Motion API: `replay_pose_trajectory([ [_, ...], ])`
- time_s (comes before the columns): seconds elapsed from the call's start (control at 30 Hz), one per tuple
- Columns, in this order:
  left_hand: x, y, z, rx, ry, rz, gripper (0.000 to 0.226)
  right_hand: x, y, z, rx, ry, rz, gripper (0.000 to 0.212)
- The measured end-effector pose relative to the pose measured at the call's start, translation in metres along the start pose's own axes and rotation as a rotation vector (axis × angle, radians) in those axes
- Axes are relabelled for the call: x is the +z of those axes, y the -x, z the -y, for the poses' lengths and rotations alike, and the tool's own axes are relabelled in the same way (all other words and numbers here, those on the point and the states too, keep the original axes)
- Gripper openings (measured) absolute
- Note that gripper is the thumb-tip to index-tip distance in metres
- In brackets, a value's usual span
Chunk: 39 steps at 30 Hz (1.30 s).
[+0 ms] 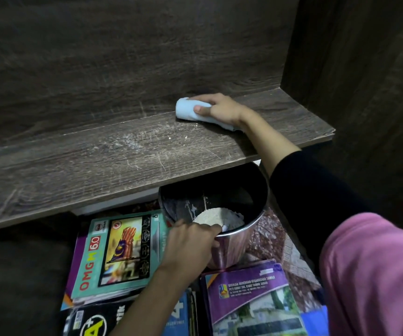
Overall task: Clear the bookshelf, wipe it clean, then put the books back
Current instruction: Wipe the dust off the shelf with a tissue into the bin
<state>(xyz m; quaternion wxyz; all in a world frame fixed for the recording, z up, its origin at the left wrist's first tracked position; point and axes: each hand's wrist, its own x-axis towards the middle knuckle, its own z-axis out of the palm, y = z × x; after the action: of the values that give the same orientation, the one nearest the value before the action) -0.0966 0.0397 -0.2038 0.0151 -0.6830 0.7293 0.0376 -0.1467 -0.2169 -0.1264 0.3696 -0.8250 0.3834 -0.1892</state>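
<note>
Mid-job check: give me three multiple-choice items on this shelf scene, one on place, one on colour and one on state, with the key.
1. Relative to the shelf board, the metal container is:
A) on top of it
B) below its front edge, next to the books
C) behind it

2. The cloth is:
A) light blue
B) red
C) black

3. The right hand:
A) hangs idle
B) holds a book
C) grips the cloth on the board

Key:
1 B: the container shows under the board's edge, with the left hand gripping its rim.
2 A: the cloth is pale blue against the dark wood.
3 C: the fingers curl round the cloth, which lies on the dusty board.
</note>
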Motion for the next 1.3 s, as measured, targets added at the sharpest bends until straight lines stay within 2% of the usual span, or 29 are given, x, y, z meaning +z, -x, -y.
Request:
replay_pose_trajectory([
  [0.37,0.000,0.004,0.009,-0.043,-0.014,-0.002,0.014,0.043,0.006,0.025,-0.091,-0.011,0.103,0.037],
  [0.67,-0.003,0.004,0.006,-0.013,0.010,-0.040,0.016,0.046,0.043,0.031,-0.104,-0.126,0.215,0.034],
  [0.87,-0.004,0.010,0.016,-0.058,0.048,-0.056,0.012,0.043,0.067,0.031,-0.102,-0.193,0.263,0.032],
  [0.97,-0.006,0.014,0.022,-0.071,0.036,-0.065,0.013,0.041,0.078,0.033,-0.118,-0.143,0.274,0.031],
  [1.17,-0.009,0.021,0.026,-0.091,-0.009,-0.077,0.018,0.044,0.104,0.039,-0.237,0.051,0.231,0.032],
  [1.23,-0.011,0.022,0.025,-0.090,-0.028,-0.071,0.019,0.057,0.117,0.034,-0.313,0.173,0.125,0.033],
  [1.3,-0.012,0.022,0.024,-0.090,-0.052,-0.065,0.020,0.078,0.128,0.020,-0.452,0.332,-0.081,0.033],
])
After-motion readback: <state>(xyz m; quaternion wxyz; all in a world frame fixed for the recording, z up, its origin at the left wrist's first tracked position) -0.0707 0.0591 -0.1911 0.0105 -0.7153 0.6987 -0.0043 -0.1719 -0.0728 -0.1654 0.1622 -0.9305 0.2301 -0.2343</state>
